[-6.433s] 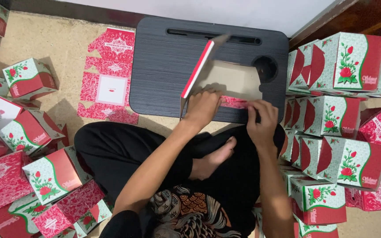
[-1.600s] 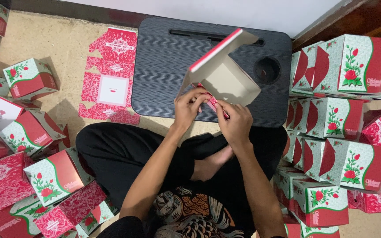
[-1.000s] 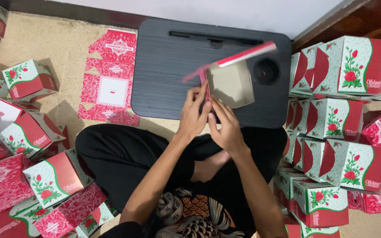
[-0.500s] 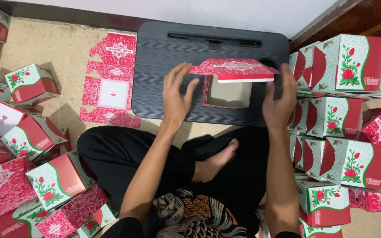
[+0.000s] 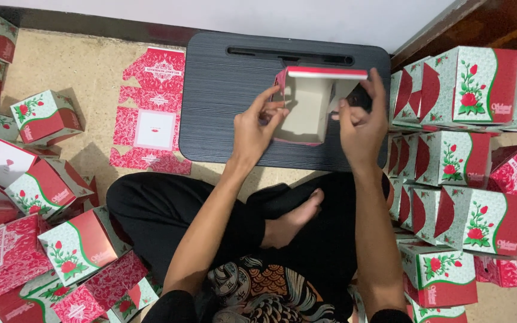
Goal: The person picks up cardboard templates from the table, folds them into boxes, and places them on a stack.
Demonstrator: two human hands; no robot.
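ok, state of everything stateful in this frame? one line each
half-folded box: open, inside facing up, lid flap raised, on the lap desk
left hand: gripping the box's left wall
right hand: gripping the box's right side
lap desk: flat on the floor
flat box blank: unfolded, lying on the floor
boxes at right: assembled, closed, stacked
boxes at left: assembled, scattered, tilted

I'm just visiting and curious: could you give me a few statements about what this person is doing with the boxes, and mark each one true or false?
1. Both hands, left and right, hold a half-folded red-and-white cardboard box. True.
2. The box sits over a black ridged lap tray. True.
3. Its lid is shut. False: it stands open, showing the pale inside.
4. The flat red unfolded carton lies on the tray. False: it lies on the floor beside it.
5. Finished rose-printed boxes are stacked on the person's right. True.
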